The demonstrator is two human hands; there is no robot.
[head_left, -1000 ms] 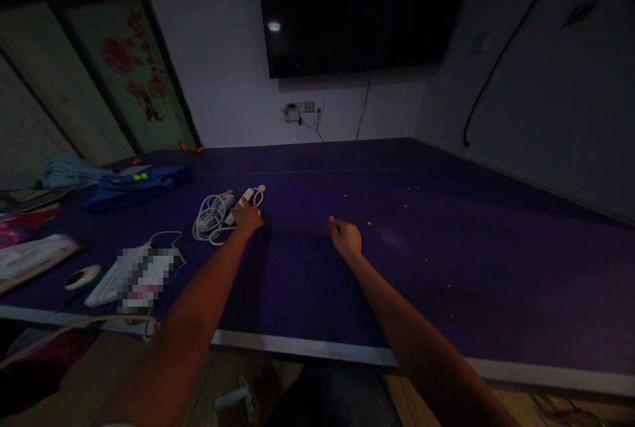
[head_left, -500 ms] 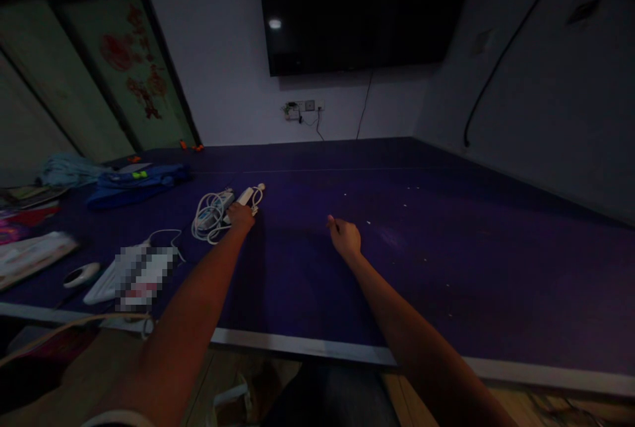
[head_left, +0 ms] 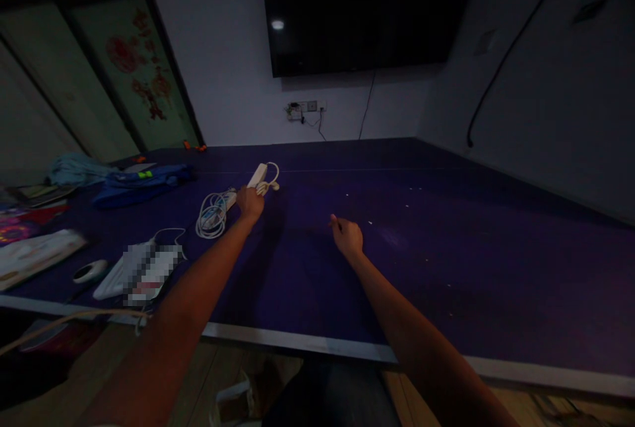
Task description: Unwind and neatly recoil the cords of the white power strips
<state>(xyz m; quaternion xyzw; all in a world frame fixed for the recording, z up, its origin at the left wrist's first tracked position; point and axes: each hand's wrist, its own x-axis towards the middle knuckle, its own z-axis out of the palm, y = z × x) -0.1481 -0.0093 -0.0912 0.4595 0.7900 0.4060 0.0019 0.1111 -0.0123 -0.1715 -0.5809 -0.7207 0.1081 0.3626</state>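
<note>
My left hand (head_left: 251,205) is closed around a white power strip (head_left: 257,174), raised above the purple tabletop (head_left: 307,275). The strip's pale cord and plug (head_left: 270,186) hang beside my fingers on the right. Just left of that hand lies a coiled white cable (head_left: 212,217) with another pale, blocky piece, partly hidden by the coil and hand. My right hand (head_left: 348,238) is curled into a loose fist over the middle of the tabletop, and nothing shows in it.
A white-and-dark oval object (head_left: 90,271) lies at front left, beside a partly blurred-out white item (head_left: 116,273). Blue clothing (head_left: 143,186) is spread farther back. White specks dot the right side. A large screen (head_left: 367,14) hangs on the far wall above sockets (head_left: 311,106).
My left hand has lifted the power strip and carried it slightly right and away from the coiled cable, which stays on the table. My right hand has hardly moved.
</note>
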